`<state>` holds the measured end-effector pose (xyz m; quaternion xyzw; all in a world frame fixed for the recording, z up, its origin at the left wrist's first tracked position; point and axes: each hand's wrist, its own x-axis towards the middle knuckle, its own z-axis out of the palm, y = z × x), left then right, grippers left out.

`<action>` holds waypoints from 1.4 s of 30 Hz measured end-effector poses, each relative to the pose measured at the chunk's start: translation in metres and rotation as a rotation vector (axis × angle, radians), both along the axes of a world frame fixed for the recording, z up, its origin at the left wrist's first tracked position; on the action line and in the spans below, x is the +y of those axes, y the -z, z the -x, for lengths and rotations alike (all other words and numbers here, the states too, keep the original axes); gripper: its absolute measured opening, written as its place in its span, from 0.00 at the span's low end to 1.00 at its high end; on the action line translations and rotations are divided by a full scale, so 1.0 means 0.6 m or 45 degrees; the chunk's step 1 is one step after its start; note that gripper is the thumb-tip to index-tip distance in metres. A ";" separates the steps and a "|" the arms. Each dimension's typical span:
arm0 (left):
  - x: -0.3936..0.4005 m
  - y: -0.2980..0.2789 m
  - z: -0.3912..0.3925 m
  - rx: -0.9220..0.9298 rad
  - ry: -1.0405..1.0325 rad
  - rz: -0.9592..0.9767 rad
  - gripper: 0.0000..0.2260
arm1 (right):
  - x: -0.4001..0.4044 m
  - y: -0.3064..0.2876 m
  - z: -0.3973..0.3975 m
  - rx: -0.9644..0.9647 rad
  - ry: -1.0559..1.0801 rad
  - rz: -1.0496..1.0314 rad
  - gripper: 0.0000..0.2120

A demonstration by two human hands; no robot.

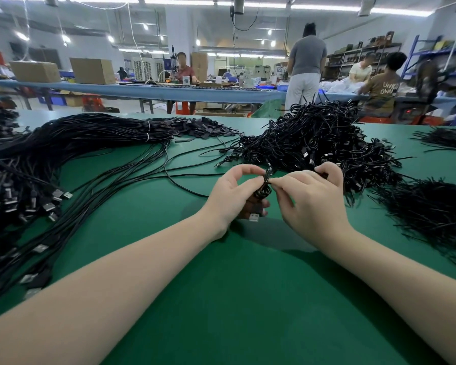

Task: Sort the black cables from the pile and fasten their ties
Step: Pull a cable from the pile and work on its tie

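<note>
A small coiled black cable is held upright between both hands above the green table. My left hand grips the coil from the left, and a silver USB plug sticks out below its fingers. My right hand pinches the tie at the coil's top. Just behind the hands lies the tangled pile of coiled black cables. A long bundle of straight black cables sweeps across the left of the table, its USB plugs toward me.
A heap of black ties lies at the right, and another small heap sits at the far right. Small black pieces are scattered behind the bundle. Other people work at benches beyond the table.
</note>
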<state>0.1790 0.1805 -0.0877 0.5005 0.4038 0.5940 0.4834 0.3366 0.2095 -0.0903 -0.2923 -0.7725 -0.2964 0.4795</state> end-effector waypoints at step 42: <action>0.003 0.015 0.000 0.269 -0.070 -0.193 0.21 | 0.000 0.001 -0.002 0.131 -0.023 0.310 0.03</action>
